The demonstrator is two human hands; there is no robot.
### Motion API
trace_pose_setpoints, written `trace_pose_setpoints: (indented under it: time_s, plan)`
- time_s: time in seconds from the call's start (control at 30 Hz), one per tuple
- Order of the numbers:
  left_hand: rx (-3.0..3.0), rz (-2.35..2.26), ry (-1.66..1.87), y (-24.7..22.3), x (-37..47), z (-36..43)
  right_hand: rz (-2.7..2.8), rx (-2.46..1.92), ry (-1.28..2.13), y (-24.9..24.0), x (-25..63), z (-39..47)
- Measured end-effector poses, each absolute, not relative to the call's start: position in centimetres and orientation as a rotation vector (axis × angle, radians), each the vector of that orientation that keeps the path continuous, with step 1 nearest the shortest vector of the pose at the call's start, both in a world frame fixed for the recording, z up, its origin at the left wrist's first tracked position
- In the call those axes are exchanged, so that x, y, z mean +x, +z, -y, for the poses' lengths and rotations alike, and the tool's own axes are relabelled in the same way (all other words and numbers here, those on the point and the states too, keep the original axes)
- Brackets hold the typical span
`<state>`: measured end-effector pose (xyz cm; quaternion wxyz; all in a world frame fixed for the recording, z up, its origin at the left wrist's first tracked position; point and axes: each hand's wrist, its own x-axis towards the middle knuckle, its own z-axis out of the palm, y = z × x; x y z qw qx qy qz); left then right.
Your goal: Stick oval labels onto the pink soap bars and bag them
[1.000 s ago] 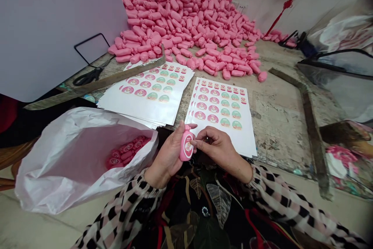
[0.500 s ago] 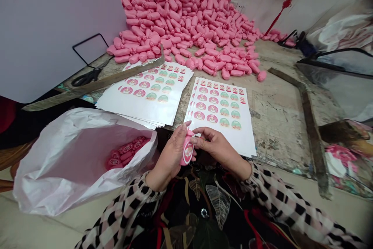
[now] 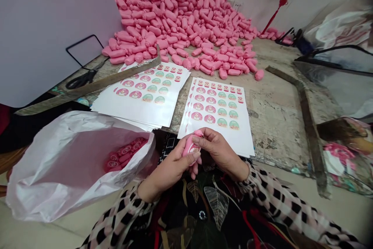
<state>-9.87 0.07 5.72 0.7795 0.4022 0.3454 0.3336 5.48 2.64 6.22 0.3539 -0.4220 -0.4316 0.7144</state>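
A small pink bottle (image 3: 189, 146) with a round sticker on its side is held between my two hands, just in front of the table edge. My left hand (image 3: 175, 161) is closed around its body, with the thumb lying across the lower part. At the upper end, my right hand (image 3: 218, 146) pinches the bottle between thumb and fingers. Part of the sticker is covered by my fingers. Just beyond my hands lies a stack of sticker sheets (image 3: 221, 137), printed with pink and green labels. Another stack of sheets (image 3: 142, 114) lies to its left.
A large heap of pink bottles (image 3: 175, 16) covers the back of the table. At the left, a white bag (image 3: 70, 144) stands open with stickered bottles (image 3: 125, 155) inside. Black scissors (image 3: 81, 79) and a flat bar (image 3: 87, 89) lie left; an angled bar (image 3: 309, 132) lies right.
The bottle has turned and tilted, so its sticker shows less. My left thumb has come down across it, and my right fingers have moved onto its top end.
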Motion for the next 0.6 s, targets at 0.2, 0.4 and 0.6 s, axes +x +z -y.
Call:
trace_pose_setpoints:
  time_s: [0.2, 0.4, 0.6]
  plan:
    - [0.799, -0.686, 0.673, 5.87, -10.45, 0.13, 1.095, -1.041, 1.894, 6.25, 5.37, -2.71]
    - [0.621, -0.628, 0.674, 6.02, -10.29, 0.3, 1.17, -1.111, 1.867, 6.11, 5.59, -2.6]
    - [0.654, -0.755, 0.693, 6.09, -9.68, 0.42, 1.19, -1.01, 1.975, 5.64, 6.01, -2.48]
